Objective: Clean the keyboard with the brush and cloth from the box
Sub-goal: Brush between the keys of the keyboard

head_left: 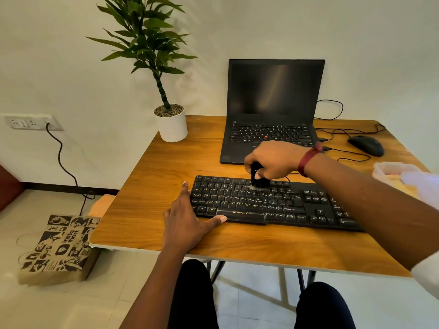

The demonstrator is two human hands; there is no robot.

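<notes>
A black keyboard [273,205] lies across the wooden table [166,162] in front of me. My right hand [273,160] is shut on a black brush [257,179], whose bristles press on the upper key rows near the middle. My left hand [187,219] lies flat at the keyboard's left end, fingers spread, thumb along its front edge by the space bar. A clear plastic box [389,168] stands at the right table edge with something white, blurred, beside it; I cannot tell whether it is the cloth.
An open black laptop [273,110] stands behind the keyboard. A black mouse [367,144] and loose cables lie at the back right. A potted plant [171,124] stands at the back left corner. A printed paper bag [59,248] rests on the floor at left.
</notes>
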